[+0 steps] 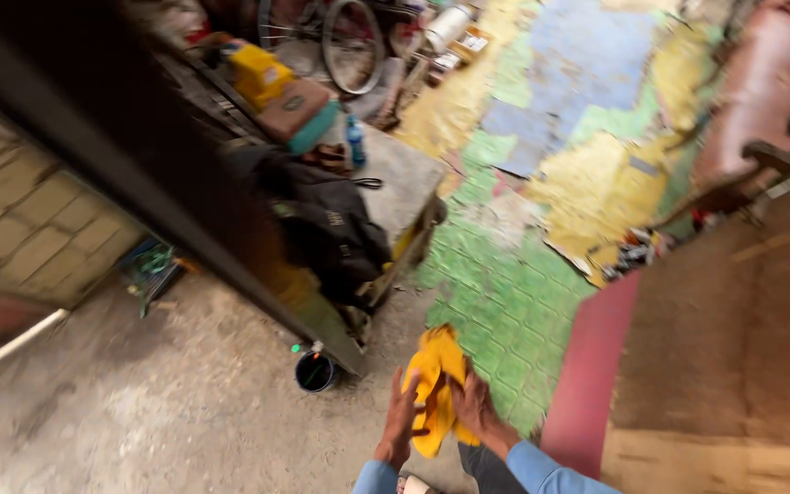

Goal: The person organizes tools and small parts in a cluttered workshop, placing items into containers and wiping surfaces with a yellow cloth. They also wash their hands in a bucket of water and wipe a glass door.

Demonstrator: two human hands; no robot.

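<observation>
Head view: tilted look down at a workshop floor (185, 402), both hands low in the middle of the frame.
Cloth: a yellow cloth (438, 389) hangs crumpled between the two hands, above the floor where bare concrete meets green patterned covering (505, 320).
Left hand: the left hand (401, 416) has its fingers curled against the cloth's left side, gripping a fold.
Right hand: the right hand (475, 407) is closed on the cloth's right side, fingers wrapped into the fabric; blue sleeves show at both wrists.
Near the hands: a small dark bucket (314, 370) stands on the floor just left of the cloth, at the foot of a slanting dark beam (139, 174).
Further off: a black bag (331, 229) lies on a low tabletop (404, 178) with a blue bottle (356, 142) behind it; a bicycle wheel (352, 44) is at the top edge, and a red strip (592, 375) runs along the floor on the right.
Handling well: my judgement is that the cloth is bunched, so each hand does best holding one edge firmly and drawing apart evenly, keeping the loose lower end clear of the dusty floor and the bucket.
Unclear: motion blur hides the fingertips, so I cannot tell how deep each grip goes.
</observation>
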